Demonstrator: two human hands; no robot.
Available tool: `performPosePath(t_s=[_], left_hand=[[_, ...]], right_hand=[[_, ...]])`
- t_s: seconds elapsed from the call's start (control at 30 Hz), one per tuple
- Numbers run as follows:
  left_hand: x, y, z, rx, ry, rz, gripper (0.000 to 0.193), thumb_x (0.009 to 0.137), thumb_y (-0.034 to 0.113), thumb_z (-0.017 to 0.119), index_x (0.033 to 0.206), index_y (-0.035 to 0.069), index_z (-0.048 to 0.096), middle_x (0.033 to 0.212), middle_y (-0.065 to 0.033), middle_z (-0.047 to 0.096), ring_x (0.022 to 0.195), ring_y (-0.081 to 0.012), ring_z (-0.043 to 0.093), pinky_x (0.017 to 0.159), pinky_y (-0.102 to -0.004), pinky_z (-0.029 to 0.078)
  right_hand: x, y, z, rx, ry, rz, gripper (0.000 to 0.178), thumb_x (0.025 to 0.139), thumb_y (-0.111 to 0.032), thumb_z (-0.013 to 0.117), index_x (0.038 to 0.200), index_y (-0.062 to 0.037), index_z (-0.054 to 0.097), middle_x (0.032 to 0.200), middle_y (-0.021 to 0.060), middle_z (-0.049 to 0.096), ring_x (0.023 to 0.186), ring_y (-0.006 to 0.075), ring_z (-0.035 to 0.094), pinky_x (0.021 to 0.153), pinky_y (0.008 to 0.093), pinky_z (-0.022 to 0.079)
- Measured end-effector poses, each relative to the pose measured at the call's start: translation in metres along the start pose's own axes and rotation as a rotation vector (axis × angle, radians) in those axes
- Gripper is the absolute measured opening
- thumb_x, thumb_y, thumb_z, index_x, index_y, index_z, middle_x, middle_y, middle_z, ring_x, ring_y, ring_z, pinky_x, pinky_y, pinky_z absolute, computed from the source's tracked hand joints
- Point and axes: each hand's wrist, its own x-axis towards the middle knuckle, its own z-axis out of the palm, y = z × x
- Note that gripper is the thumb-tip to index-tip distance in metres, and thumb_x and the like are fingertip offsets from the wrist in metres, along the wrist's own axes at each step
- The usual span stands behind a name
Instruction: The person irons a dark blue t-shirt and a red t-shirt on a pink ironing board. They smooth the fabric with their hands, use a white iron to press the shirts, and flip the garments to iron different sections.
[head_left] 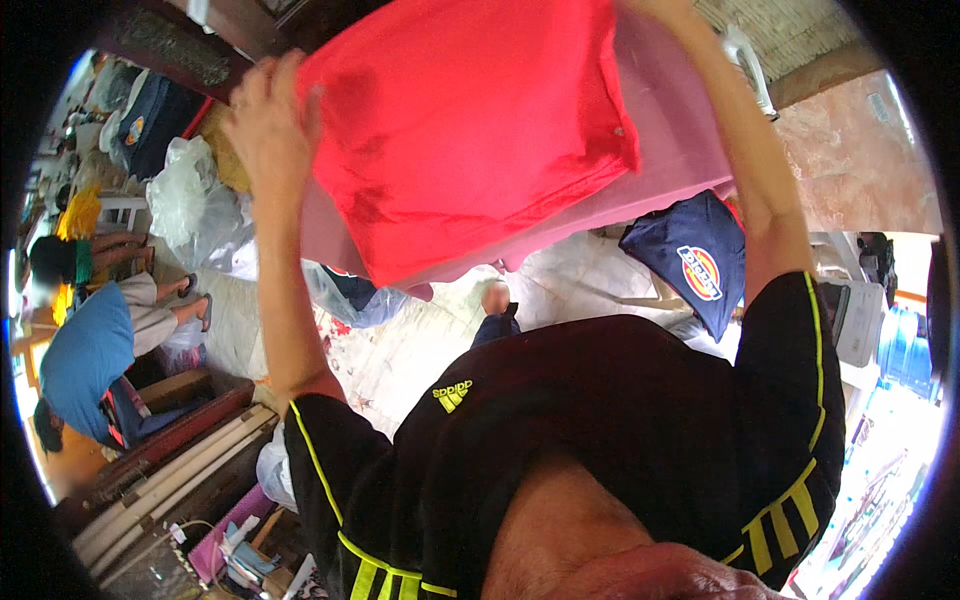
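"Two bare arms reach up across the view. What is the left hand (270,125) doing?"

"It lies at the left edge of the red fabric (470,120), fingers spread along the border and blurred. I cannot tell whether it grips the fabric or only rests against it."

"And the right one?"

"Only the right forearm (755,150) shows clearly. It rises to the upper edge, where the hand is cut off, so I cannot tell whether it is clenched, released or holding something."

"Where exactly does the red fabric sit?"

"Just to the right of the left hand, spreading toward the right forearm. It covers much of a mauve cloth (670,95), which shows beyond its right side and along its lower edge. A few dark patches mark the red."

"What else is near the hands?"

"Left of and below the left hand, clear plastic bags (190,190) are bunched up. Farther left is a navy fabric item (150,115) with a small emblem. Just inside the right forearm hangs a navy cloth (685,255) with a round emblem."

"Anyone else about?"

"Well below and left of the left hand, a person in a blue shirt (90,340) bends forward."
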Motion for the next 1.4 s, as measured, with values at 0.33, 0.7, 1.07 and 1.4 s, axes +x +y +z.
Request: performPosePath(t_s=[0.33,0.7,1.07,1.4], left_hand=[[-0.172,0.099,-0.004,-0.620,-0.299,-0.372,0.044,0.078,0.032,0.081,0.116,0.012,0.069,0.125,-0.0107,0.060,0.118,-0.0333,0.055,0.100,-0.0469,0.040],[-0.151,0.230,0.003,-0.474,-0.351,-0.177,0.048,0.072,0.042,0.084,0.112,0.019,0.072,0.124,-0.0047,0.059,0.120,-0.0292,0.052,0.098,-0.0480,0.034],[-0.128,0.255,0.035,-0.527,-0.262,-0.388,0.008,0.091,0.017,0.068,0.095,0.010,0.071,0.094,-0.0102,0.068,0.092,-0.0320,0.062,0.076,-0.0452,0.045],[-0.060,0.231,0.007,-0.460,-0.280,-0.168,0.025,0.089,0.008,0.067,0.114,0.011,0.064,0.095,-0.0133,0.061,0.081,-0.0327,0.065,0.072,-0.0433,0.055]], right_hand=[[-0.208,-0.025,-0.111,0.716,-0.753,0.344,0.042,0.081,0.000,0.070,0.121,-0.0066,0.065,0.122,0.0123,0.065,0.115,0.0324,0.062,0.102,0.0436,0.048],[-0.235,0.035,-0.102,0.757,-0.666,0.151,0.019,0.084,-0.003,0.068,0.103,-0.0041,0.072,0.115,0.0104,0.068,0.107,0.0294,0.066,0.093,0.0395,0.052],[-0.226,0.037,-0.076,0.831,-0.724,0.338,0.012,0.092,-0.008,0.059,0.097,0.0007,0.067,0.105,0.0176,0.069,0.090,0.0350,0.069,0.080,0.0389,0.055],[-0.157,0.038,-0.074,0.634,-0.783,-0.044,0.025,0.087,0.001,0.050,0.105,-0.0022,0.066,0.120,0.0116,0.066,0.110,0.0333,0.062,0.091,0.0419,0.053]])
